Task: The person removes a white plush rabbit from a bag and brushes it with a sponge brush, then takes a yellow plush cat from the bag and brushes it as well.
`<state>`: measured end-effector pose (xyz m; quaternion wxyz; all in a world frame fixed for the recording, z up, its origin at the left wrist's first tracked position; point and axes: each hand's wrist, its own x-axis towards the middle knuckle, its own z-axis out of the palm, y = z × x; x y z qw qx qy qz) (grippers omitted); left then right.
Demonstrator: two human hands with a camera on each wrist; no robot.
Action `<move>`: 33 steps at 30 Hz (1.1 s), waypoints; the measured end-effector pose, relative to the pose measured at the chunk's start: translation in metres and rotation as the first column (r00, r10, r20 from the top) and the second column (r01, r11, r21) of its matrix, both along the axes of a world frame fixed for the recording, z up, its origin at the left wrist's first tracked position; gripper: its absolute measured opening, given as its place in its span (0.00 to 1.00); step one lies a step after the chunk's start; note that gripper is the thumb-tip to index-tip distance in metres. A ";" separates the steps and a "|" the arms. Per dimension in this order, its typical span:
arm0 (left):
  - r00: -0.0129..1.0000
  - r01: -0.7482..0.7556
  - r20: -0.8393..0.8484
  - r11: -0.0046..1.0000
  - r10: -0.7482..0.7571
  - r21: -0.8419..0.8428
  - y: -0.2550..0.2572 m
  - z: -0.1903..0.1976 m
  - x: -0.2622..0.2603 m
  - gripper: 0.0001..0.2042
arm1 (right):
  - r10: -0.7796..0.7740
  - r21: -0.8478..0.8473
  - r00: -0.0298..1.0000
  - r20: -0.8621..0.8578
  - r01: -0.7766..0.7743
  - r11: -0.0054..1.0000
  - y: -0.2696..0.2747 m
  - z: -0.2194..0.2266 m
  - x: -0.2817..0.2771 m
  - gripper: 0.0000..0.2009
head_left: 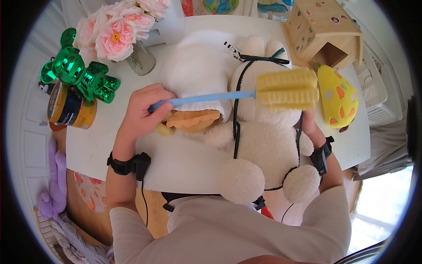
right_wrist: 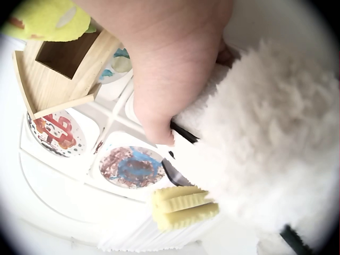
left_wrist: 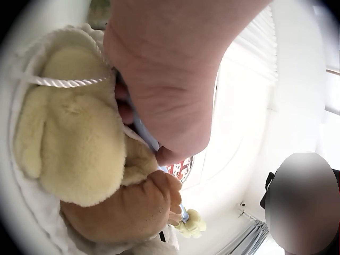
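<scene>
My left hand (head_left: 143, 110) grips the blue handle of a sponge brush (head_left: 211, 97), thumb along it. Its ridged yellow sponge head (head_left: 288, 89) reaches out over the head of a cream plush toy (head_left: 268, 141). Black cord runs around this plush, tied at the top. At the plush's far side my right hand (head_left: 310, 123) holds it; in the right wrist view the thumb presses near the cord and the other fingers are mostly hidden. Below the brush handle lies a white drawstring bag (head_left: 195, 66), with a yellow plush (left_wrist: 79, 143) and a brown scalloped plush (left_wrist: 122, 210) at its mouth.
A vase of pink flowers (head_left: 141, 57), a shiny green bear figure (head_left: 81, 70) and a yellow-and-blue tub (head_left: 72, 108) stand on the left of the white table (head_left: 176, 169). To the right are a wooden house (head_left: 323, 33) and a spotted yellow plush (head_left: 338, 97).
</scene>
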<state>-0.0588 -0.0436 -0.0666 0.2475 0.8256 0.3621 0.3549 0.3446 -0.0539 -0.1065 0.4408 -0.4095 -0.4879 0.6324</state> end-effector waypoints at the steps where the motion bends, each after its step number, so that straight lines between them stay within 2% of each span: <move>1: 0.998 0.053 -0.033 0.999 -0.053 -0.012 0.000 0.002 -0.001 0.05 | -0.008 0.008 1.000 0.023 0.008 1.000 0.001 0.001 0.001 0.34; 4: 0.997 0.035 -0.076 0.999 -0.035 -0.009 -0.002 0.007 0.001 0.05 | -0.032 0.015 0.995 0.091 0.031 0.999 0.000 -0.003 0.003 0.33; 7: 0.997 -0.031 -0.066 0.999 0.029 -0.024 -0.002 0.004 0.004 0.05 | -0.001 0.019 1.000 0.021 0.000 1.000 -0.002 -0.004 0.001 0.34; 10: 0.985 -0.173 0.027 0.985 0.173 -0.005 -0.001 -0.003 0.009 0.04 | 0.010 0.020 0.999 -0.035 -0.009 1.000 -0.002 0.002 -0.006 0.36; 14: 0.998 -0.048 0.033 0.999 0.049 -0.012 0.000 -0.002 0.003 0.04 | 0.014 0.022 0.999 -0.031 -0.013 1.000 -0.003 0.005 -0.008 0.36; 16: 0.998 0.065 -0.002 0.997 -0.065 0.048 0.001 0.002 0.003 0.04 | 0.056 0.180 0.976 0.212 -0.096 0.979 -0.003 0.003 0.001 0.36; 19: 0.998 0.032 -0.044 0.998 -0.034 -0.055 -0.002 0.007 0.003 0.06 | 0.034 0.160 0.985 0.171 -0.061 0.985 -0.002 0.004 -0.001 0.37; 20: 0.999 0.001 -0.046 0.998 -0.004 -0.059 -0.001 0.007 0.003 0.07 | 0.019 0.104 0.998 0.059 -0.025 0.994 -0.003 0.004 -0.006 0.37; 22: 0.997 -0.060 -0.049 0.996 0.056 -0.072 -0.002 0.003 0.004 0.08 | -0.007 0.029 0.999 -0.045 0.008 1.000 -0.004 0.002 -0.008 0.37; 25: 0.987 -0.163 -0.006 0.983 0.163 -0.080 0.000 -0.004 0.004 0.06 | -0.005 0.009 1.000 -0.024 0.006 1.000 -0.002 0.001 -0.005 0.37; 27: 0.999 -0.045 0.021 0.998 0.046 -0.043 0.001 -0.003 0.002 0.06 | 0.004 0.016 1.000 -0.024 -0.004 1.000 -0.002 0.001 -0.005 0.36; 28: 0.999 0.015 0.032 1.000 -0.015 -0.022 0.002 -0.002 0.001 0.06 | -0.004 0.047 0.999 0.049 0.002 0.999 -0.002 0.001 -0.004 0.36; 29: 0.999 0.037 -0.010 0.999 -0.037 -0.027 0.002 0.000 -0.001 0.08 | -0.015 0.077 0.993 0.121 0.006 0.997 -0.003 0.002 -0.003 0.35; 31: 0.992 0.079 -0.092 0.996 -0.083 -0.043 0.001 0.005 -0.003 0.11 | -0.019 0.099 0.987 0.161 0.002 0.995 -0.002 -0.001 0.000 0.35; 33: 0.994 0.065 -0.090 0.997 -0.069 -0.048 0.000 0.005 -0.002 0.10 | 0.002 0.080 0.995 0.095 -0.010 0.997 0.001 -0.006 0.003 0.34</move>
